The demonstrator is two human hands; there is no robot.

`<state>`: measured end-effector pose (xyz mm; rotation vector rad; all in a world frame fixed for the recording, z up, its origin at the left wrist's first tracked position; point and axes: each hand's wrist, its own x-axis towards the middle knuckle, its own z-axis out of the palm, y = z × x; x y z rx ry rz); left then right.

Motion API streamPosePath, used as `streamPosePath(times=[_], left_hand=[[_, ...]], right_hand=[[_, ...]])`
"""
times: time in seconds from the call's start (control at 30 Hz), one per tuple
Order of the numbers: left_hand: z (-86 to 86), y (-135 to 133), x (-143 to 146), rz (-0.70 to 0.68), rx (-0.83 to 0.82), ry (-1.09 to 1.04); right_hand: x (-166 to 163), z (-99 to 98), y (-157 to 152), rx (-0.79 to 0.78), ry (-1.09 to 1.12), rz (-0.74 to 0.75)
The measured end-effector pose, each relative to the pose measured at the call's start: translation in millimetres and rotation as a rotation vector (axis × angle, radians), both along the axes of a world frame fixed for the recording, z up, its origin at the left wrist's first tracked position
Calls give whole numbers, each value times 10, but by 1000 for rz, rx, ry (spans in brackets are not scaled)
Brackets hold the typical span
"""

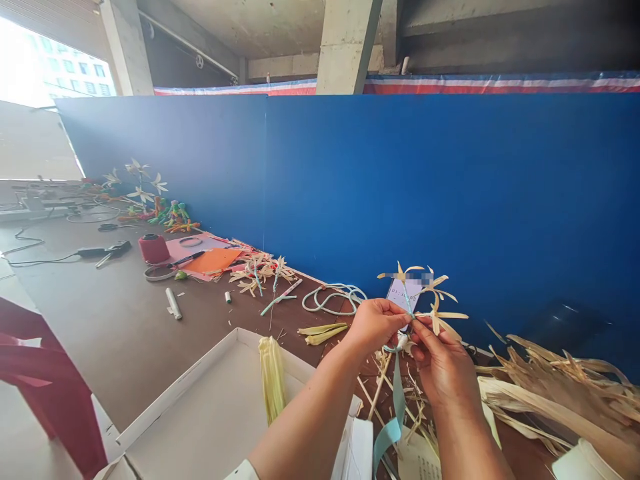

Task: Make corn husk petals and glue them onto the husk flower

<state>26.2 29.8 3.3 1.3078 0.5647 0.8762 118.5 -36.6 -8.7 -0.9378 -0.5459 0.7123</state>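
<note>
- Husk-flower spray [408,298] is up between the two hands, its pale blooms above and to the right of the fingertips, its stem wrapped in light blue.
- Phone [397,291] stands directly behind the stem, partly covered by the blooms and the hands.
- Light-blue ribbon [398,393] hangs below the hands and curls near the bottom edge; whether it joins the stem cannot be told.
- Under the hands, thin sticks [381,387] and husk scraps litter the brown table [140,333].
- White tray [185,407] sits at the near side, the left forearm crossing in front of it; a yellow-green husk bundle [273,380] lies over its far edge.
- Beyond the left hand are loose husk strips [323,333] and a coiled pale cord [320,304].
- Dried husks [575,387] are heaped right of the right hand.
- Farther left lie other husk flowers [259,275], orange paper [215,260] and a red spool [154,249]; a blue panel [450,180] closes off the back.
- Left hand [376,323] pinches the stem near its lower visible part, thumb and forefinger together.
- Right hand [445,360] grasps the spray just beside it, thumb and forefinger at the stem below the lowest bloom; its other fingers are curled.
</note>
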Motion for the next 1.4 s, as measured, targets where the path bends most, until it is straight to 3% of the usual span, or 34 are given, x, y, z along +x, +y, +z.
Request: streamPosePath(times=[0.23, 0.43, 0.63, 1.1, 1.4], left_hand=[[-8, -14, -5, -9, 14, -13], [0, -1, -19, 13, 31, 42], [21, 8, -72, -41, 54, 63], [122, -38, -167, -119, -1, -6], [112, -24, -155, -99, 4, 2]], right_hand=[[20, 12, -28, -34, 8, 33], [58, -2, -45, -169, 34, 50], [98, 26, -76, -169, 71, 41], [126, 88, -107, -123, 402, 345], [123, 78, -129, -143, 170, 315]])
